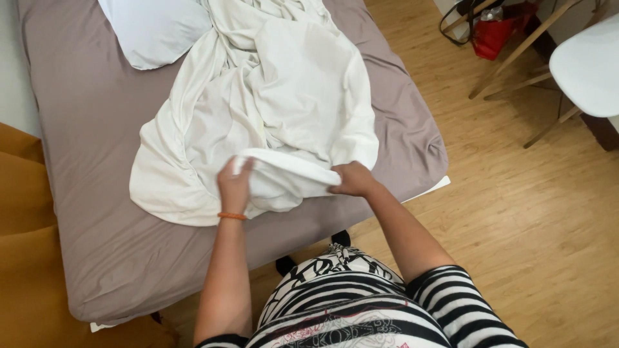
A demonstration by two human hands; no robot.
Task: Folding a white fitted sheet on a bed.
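A crumpled white sheet (284, 96) lies spread over a bed with a grey-mauve fitted cover (90, 167). Its near edge is lifted into a rolled fold. My left hand (233, 185), with an orange band at the wrist, grips the left end of that fold. My right hand (353, 180) pinches the right end of the same fold, near the bed's foot edge. Both hands hold the cloth a little above the mattress.
A white pillow (155, 29) rests at the head of the bed. An orange-brown surface (22, 212) runs along the bed's left side. On the wooden floor (529, 219) stand a white chair (583, 64) and a red bag (496, 32) at the top right.
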